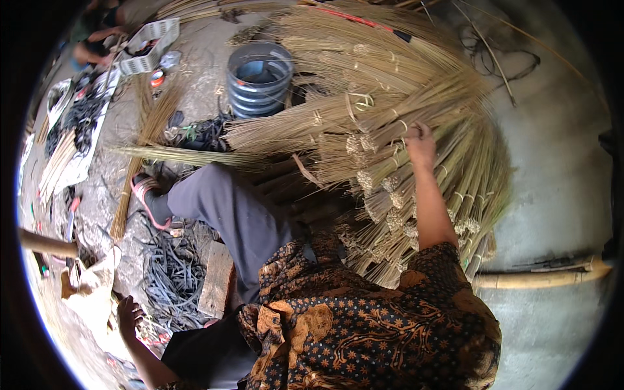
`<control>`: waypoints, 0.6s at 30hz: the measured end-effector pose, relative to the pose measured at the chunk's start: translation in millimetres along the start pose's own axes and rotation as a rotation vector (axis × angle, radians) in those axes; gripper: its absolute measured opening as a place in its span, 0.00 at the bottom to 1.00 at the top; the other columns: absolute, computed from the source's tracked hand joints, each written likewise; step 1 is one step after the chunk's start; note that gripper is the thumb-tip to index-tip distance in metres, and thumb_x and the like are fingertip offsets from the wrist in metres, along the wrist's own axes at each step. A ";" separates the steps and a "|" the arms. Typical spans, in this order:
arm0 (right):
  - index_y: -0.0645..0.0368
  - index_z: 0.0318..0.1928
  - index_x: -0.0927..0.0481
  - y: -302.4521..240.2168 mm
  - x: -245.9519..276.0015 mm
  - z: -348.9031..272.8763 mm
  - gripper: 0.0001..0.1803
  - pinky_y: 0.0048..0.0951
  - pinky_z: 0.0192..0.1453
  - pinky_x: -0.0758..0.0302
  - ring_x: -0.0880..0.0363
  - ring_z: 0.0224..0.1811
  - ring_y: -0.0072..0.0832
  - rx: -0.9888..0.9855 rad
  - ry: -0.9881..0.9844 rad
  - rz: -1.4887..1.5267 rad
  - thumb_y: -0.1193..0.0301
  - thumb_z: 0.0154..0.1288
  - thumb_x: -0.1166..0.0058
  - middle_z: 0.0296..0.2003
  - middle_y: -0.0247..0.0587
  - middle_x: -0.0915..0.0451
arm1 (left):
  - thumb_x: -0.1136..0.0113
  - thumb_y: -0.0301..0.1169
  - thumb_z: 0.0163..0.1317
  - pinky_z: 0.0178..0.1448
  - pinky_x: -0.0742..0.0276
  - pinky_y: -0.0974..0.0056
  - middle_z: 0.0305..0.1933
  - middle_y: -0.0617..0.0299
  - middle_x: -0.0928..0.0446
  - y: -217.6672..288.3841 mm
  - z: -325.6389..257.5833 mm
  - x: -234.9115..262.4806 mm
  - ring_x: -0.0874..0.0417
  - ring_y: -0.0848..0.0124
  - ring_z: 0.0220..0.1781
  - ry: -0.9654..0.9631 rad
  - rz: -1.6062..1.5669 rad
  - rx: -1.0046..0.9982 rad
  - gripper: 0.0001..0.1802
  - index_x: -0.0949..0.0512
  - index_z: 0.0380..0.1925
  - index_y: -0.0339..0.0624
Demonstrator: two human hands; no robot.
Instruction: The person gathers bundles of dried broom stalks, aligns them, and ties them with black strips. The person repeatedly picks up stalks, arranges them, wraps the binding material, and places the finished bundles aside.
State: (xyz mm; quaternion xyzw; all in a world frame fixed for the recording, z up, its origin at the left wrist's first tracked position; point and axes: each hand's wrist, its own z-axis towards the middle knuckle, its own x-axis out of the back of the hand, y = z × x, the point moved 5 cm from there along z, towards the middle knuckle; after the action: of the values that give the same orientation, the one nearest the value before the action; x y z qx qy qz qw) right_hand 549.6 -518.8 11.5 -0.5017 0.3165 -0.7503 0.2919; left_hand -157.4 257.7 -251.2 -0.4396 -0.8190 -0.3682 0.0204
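Observation:
My right hand (421,144) reaches out over a big pile of dry straw bundles (455,156). Its fingers are curled down on one tied straw bundle (404,123), whose grip is partly hidden by the hand. The bundles are tan to greenish, bound with pale ties, and many have blunt cut ends facing me. Low on the left, my left hand (129,314) hangs with fingers loosely bent and apart, holding nothing visible. It is nearest a pale cloth or sack (97,292) and a heap of black strips (172,276).
A dark ribbed bucket (260,84) stands beyond my bent knee. A wooden block (216,279) lies beside my leg. At the far left are a white crate (149,49) and another person's hand (105,60). A bamboo pole (543,279) lies at the right.

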 end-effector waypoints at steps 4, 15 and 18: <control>0.65 0.66 0.27 64.1 55.5 -3.9 0.27 0.26 0.28 0.26 0.20 0.29 0.22 -0.481 0.069 0.000 0.57 0.78 0.44 0.42 0.40 0.19 | 0.41 0.53 0.74 0.25 0.28 0.71 0.40 0.67 0.21 27.9 4.2 -3.8 0.19 0.77 0.29 0.037 -0.041 -0.072 0.23 0.25 0.59 0.53; 0.67 0.70 0.31 80.4 -62.8 29.2 0.45 0.32 0.35 0.15 0.13 0.35 0.32 -0.779 -0.095 -0.195 0.44 0.69 0.36 0.44 0.49 0.15 | 0.42 0.56 0.73 0.35 0.20 0.64 0.41 0.61 0.20 -11.4 -70.0 11.1 0.16 0.70 0.35 0.100 -0.173 -0.069 0.27 0.24 0.57 0.47; 0.66 0.69 0.28 93.4 -88.7 42.8 0.43 0.37 0.47 0.11 0.12 0.46 0.38 -0.732 -0.107 -0.386 0.45 0.68 0.34 0.53 0.51 0.14 | 0.50 0.45 0.80 0.59 0.17 0.44 0.68 0.49 0.23 -30.1 -77.8 19.8 0.17 0.49 0.63 0.058 -0.256 -0.047 0.29 0.34 0.75 0.46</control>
State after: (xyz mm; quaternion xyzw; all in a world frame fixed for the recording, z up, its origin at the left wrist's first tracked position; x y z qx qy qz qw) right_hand 629.8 -518.4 -97.9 -0.6607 0.4466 -0.6023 -0.0358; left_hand -214.2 213.0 -205.1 -0.3210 -0.8587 -0.3994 -0.0131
